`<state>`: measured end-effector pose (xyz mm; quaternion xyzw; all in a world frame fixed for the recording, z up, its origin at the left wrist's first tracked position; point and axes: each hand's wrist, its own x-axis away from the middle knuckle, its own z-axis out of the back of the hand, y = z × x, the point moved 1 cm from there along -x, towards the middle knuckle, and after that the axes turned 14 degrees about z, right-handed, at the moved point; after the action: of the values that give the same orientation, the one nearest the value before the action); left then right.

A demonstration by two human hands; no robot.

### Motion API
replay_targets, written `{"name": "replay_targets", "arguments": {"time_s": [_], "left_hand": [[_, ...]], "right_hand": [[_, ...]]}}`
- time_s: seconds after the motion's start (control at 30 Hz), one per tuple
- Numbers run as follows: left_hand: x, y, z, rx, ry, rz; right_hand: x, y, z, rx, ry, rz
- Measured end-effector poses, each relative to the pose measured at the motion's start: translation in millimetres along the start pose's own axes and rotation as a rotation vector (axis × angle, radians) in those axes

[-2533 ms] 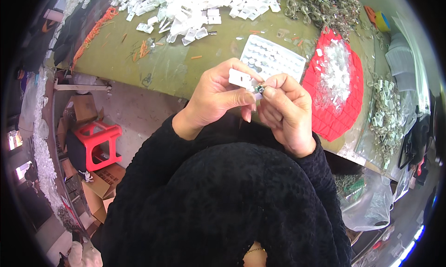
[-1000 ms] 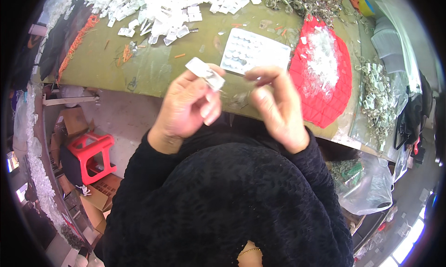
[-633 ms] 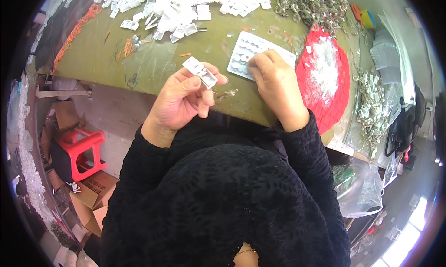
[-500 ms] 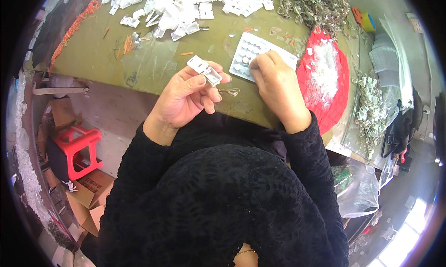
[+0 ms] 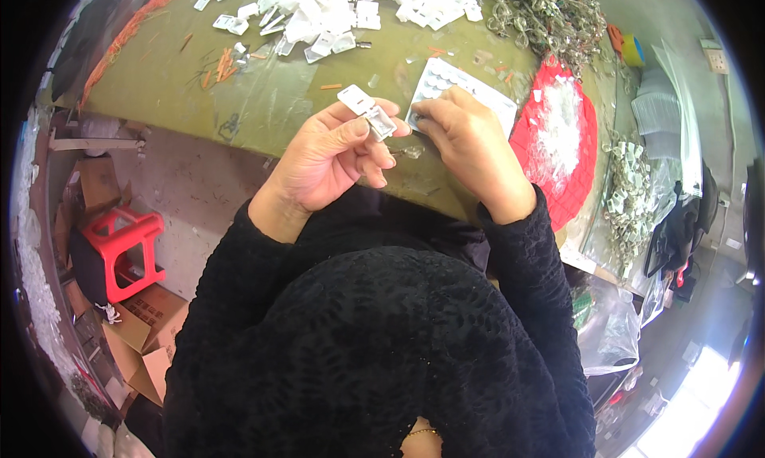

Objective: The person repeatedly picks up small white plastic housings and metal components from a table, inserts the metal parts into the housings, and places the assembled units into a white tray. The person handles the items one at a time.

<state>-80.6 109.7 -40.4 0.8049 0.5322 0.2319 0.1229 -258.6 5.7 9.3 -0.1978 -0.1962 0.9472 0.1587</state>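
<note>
My left hand [image 5: 323, 162] holds up a small white plastic case [image 5: 356, 101] with its hinged lid swung up; the shallow inside faces me. A thin wire with a clear loop [image 5: 411, 151] hangs by the fingers of that hand. On the bench to the right lies a pale tray [image 5: 500, 105] holding several small round silvery discs [image 5: 443, 77], which look like button cells. My right hand [image 5: 476, 149] is over the tray's near left edge, thumb and fingers pinched together. Whatever sits between those fingertips is mostly hidden.
White plastic cases [image 5: 319, 16] are heaped at the back, beside tangled wire loops [image 5: 550, 16]. A red cloth [image 5: 575, 183] bears clear slivers. More wired pieces [image 5: 625, 199] lie at the right. Orange bits [image 5: 225, 64] dot the green bench [image 5: 271, 103]. A red stool [image 5: 127, 247] stands lower left.
My right hand has shifted left across the tray to its near left edge, fingers still pinched. The left hand holds the case much as before. The whole view has tilted slightly.
</note>
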Motion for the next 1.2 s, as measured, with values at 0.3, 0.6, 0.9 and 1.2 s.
{"name": "replay_targets", "arguments": {"time_s": [0.3, 0.6, 0.9, 1.2], "left_hand": [[-1, -1, -6, -0.025, 0.059, 0.006], [-4, -7, -8, 0.006, -0.04, -0.014], [-4, -9, -9, 0.0, -0.034, 0.001], [-1, -10, -9, -0.036, -0.015, 0.03]], "right_hand": [[1, -7, -1, 0.206, 0.019, 0.076], [-7, -33, 13, -0.024, 0.205, 0.311], [-3, -31, 17, -0.129, 0.294, 0.241], [-5, -28, 17, -0.429, 0.136, 0.047]]}}
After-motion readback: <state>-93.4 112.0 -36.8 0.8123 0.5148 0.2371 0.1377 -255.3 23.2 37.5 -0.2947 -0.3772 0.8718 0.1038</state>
